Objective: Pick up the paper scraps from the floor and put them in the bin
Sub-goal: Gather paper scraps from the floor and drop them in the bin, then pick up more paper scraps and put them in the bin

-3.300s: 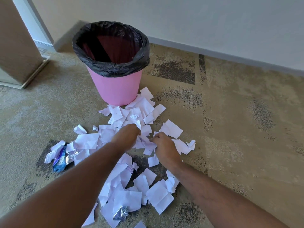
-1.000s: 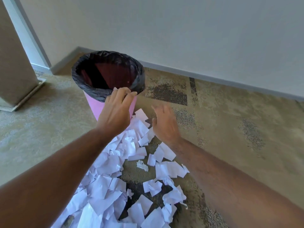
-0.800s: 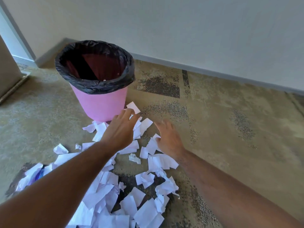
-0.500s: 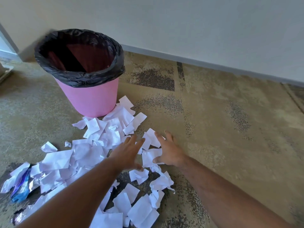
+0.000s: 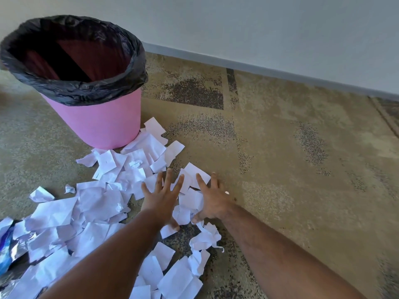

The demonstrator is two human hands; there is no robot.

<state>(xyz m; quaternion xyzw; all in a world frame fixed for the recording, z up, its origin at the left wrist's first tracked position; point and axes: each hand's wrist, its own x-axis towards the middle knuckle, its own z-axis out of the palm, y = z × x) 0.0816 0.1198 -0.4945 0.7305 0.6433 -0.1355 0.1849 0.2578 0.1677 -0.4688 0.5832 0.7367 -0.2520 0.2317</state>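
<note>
A pink bin (image 5: 101, 124) lined with a black bag (image 5: 71, 91) stands upright at the upper left. White paper scraps (image 5: 101, 199) lie spread over the carpet from the bin's foot down to the bottom left. My left hand (image 5: 160, 198) rests palm down on the scraps with its fingers spread. Beside it, my right hand (image 5: 212, 200) is also spread flat, thumb curled toward a few scraps (image 5: 190, 199) lying between the two hands. Neither hand holds anything.
A blue and silver foil wrapper (image 5: 8, 249) lies among the scraps at the far left edge. The wall with its grey skirting board (image 5: 259, 65) runs along the top. Patterned beige carpet (image 5: 302, 169) stretches to the right.
Both hands came down from the bin's rim to the floor and now lie flat, fingers spread, on the scraps. The camera view dropped and shifted right.
</note>
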